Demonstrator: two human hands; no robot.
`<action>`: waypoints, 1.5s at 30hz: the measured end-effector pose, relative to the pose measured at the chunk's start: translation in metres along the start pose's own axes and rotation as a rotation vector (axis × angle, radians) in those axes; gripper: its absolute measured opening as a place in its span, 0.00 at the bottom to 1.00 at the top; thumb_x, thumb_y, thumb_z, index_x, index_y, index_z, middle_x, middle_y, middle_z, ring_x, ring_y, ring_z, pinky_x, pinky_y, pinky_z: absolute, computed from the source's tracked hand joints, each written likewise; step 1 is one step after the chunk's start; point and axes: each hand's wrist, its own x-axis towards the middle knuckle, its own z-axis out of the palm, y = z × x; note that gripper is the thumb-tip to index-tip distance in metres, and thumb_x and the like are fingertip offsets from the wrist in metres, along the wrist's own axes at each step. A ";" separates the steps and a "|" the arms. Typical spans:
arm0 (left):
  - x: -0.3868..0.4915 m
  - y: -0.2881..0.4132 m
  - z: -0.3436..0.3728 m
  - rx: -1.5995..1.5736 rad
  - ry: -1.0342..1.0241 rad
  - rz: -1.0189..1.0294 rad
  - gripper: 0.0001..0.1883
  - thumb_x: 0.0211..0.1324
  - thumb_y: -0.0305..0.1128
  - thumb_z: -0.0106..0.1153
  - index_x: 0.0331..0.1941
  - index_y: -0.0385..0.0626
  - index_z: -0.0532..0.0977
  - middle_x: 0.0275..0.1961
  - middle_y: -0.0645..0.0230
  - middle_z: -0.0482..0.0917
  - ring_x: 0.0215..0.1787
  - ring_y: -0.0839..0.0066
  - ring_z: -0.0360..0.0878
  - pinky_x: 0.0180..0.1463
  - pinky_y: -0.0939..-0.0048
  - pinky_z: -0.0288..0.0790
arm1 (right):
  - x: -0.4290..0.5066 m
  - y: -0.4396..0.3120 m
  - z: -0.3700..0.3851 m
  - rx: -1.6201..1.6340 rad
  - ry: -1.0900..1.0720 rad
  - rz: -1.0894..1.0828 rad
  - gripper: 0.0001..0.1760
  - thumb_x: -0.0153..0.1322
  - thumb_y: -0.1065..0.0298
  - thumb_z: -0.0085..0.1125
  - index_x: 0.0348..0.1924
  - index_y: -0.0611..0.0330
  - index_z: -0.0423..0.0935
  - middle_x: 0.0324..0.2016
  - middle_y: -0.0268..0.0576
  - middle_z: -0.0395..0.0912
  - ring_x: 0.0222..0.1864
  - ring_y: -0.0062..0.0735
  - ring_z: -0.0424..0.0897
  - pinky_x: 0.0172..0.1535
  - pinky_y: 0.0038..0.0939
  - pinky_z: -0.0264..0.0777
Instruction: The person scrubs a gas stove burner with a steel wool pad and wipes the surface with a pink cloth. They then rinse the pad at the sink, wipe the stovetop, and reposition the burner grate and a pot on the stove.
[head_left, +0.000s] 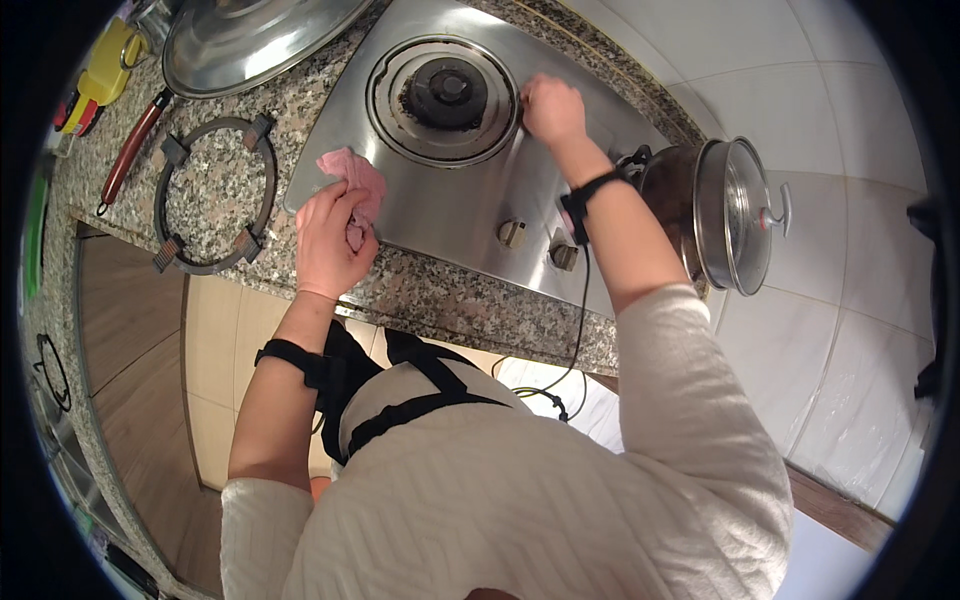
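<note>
My left hand (335, 240) holds a crumpled pink cloth (364, 180) against the front left part of the stainless steel gas stove (435, 202). At the right edge of the burner's round drip ring (444, 154) is my right hand (553, 110). Its fingers are curled at the rim, and whether they pinch anything is hidden. The dark burner cap (450, 88) sits in the middle of the stained ring. A round iron pan support (271, 172) lies off the stove, on the granite counter left of my left hand. Two control knobs (512, 234) are on the stove's front right.
A pot with a glass lid (731, 217) stands on the stove's right side, by the tiled wall. A large metal lid (255, 45) and a red-brown handle (133, 154) lie at the upper left. A black cable (583, 300) hangs from my right wristband over the counter edge (480, 322).
</note>
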 end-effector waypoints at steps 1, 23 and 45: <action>0.000 0.000 0.000 -0.006 0.002 -0.002 0.26 0.42 0.28 0.64 0.51 0.48 0.77 0.57 0.60 0.76 0.60 0.57 0.72 0.64 0.57 0.62 | -0.016 0.000 -0.004 0.017 -0.022 -0.030 0.05 0.62 0.71 0.62 0.30 0.50 0.85 0.37 0.38 0.82 0.47 0.41 0.82 0.51 0.44 0.74; -0.005 -0.009 0.002 -0.062 0.044 0.005 0.26 0.44 0.31 0.64 0.53 0.51 0.76 0.58 0.62 0.75 0.60 0.56 0.72 0.65 0.54 0.63 | -0.045 -0.138 -0.021 0.486 -0.074 -0.270 0.01 0.61 0.67 0.64 0.25 0.52 0.82 0.30 0.41 0.81 0.37 0.47 0.82 0.40 0.44 0.76; -0.007 -0.013 0.003 -0.106 0.074 -0.005 0.25 0.43 0.32 0.65 0.51 0.52 0.76 0.57 0.63 0.75 0.61 0.56 0.71 0.67 0.54 0.63 | -0.058 -0.155 -0.041 0.290 -0.071 -0.108 0.03 0.61 0.73 0.60 0.25 0.54 0.81 0.31 0.44 0.81 0.36 0.51 0.83 0.38 0.46 0.77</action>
